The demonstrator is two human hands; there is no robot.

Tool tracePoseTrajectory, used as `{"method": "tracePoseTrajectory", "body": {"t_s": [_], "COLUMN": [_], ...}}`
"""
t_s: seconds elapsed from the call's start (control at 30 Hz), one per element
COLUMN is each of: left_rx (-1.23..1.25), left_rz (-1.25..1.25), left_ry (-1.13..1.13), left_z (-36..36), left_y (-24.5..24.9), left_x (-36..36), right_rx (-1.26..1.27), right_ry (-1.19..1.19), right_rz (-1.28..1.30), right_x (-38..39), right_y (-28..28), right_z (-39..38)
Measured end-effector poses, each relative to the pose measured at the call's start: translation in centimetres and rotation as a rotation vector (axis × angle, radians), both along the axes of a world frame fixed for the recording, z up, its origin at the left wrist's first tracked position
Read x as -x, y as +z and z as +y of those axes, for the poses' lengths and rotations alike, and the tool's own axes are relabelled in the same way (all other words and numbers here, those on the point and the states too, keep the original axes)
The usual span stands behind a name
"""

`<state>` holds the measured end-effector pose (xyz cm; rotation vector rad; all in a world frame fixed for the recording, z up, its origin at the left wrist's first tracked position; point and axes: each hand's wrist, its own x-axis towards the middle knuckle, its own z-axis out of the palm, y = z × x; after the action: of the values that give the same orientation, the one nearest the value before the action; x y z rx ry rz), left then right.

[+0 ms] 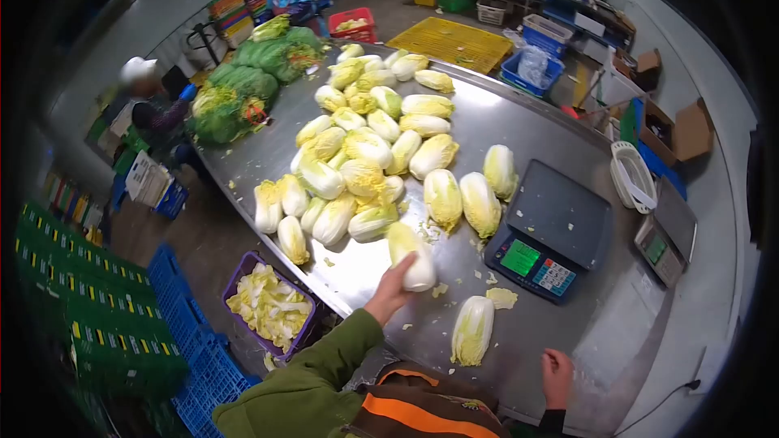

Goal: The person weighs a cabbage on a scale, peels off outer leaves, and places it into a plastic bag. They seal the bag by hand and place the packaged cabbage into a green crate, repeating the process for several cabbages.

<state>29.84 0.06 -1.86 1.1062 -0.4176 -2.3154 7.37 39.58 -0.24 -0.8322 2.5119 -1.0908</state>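
Note:
My left hand is wrapped round a Chinese cabbage, lifted at the near edge of a big heap of Chinese cabbages. Closer to me, a single Chinese cabbage lies on the metal table, between my two hands. My right hand hovers at the near right side of the table, its fingers loosely curled in with nothing visible in them. Several more cabbages lie beside the digital scale, whose display is lit green and whose platform bears only small leaf scraps.
A purple crate of trimmed leaves stands on the floor at the left. Net sacks of cabbages lie at the table's far left, near a seated person. A second scale and a white basket are at the right.

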Motion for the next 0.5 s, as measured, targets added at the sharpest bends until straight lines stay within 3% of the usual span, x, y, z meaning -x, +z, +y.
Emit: {"method": "tracePoseTrajectory", "body": {"t_s": [0.03,0.07,0.1,0.13,0.2,0.3,0.37,0.43,0.47,0.5], "left_rx": [0.159,0.377,0.592,0.766,1.109,1.506,1.536,1.614,1.598,1.355], "left_rz": [-0.012,0.057,-0.040,-0.103,-0.251,-0.399,-0.515,-0.505,-0.501,-0.466], "left_ry": [-0.105,-0.185,-0.336,-0.373,-0.500,-0.549,-0.748,-0.794,-0.697,-0.771], "left_z": [0.4,0.0,-0.5,-0.6,-0.5,0.6,1.5,1.0,0.3,-0.3], "left_y": [1.6,0.8,1.7,2.6,5.7,4.7,4.8,3.4,2.4,3.3], "left_x": [2.8,6.1,9.1,12.7,19.9,28.9,31.4,33.1,33.5,33.2], "right_rx": [0.001,0.007,0.004,0.141,0.172,0.188,0.174,0.166,0.182,0.197], "right_ry": [0.117,0.119,0.101,0.097,0.160,0.040,0.080,0.050,-0.032,-0.113], "right_rz": [0.065,0.026,-0.015,-0.126,-0.043,-0.168,-0.225,-0.224,-0.209,-0.204], "right_x": [0.1,-0.3,-0.8,-1.4,-1.7,-3.6,-3.9,-4.2,-4.6,-5.3], "right_y": [-1.1,-0.9,0.1,1.4,1.5,3.8,3.5,2.0,1.4,0.7], "right_z": [-0.2,-1.3,-3.3,-5.1,-6.7,-7.3,-6.3,-3.6,-2.4,-1.3]}}
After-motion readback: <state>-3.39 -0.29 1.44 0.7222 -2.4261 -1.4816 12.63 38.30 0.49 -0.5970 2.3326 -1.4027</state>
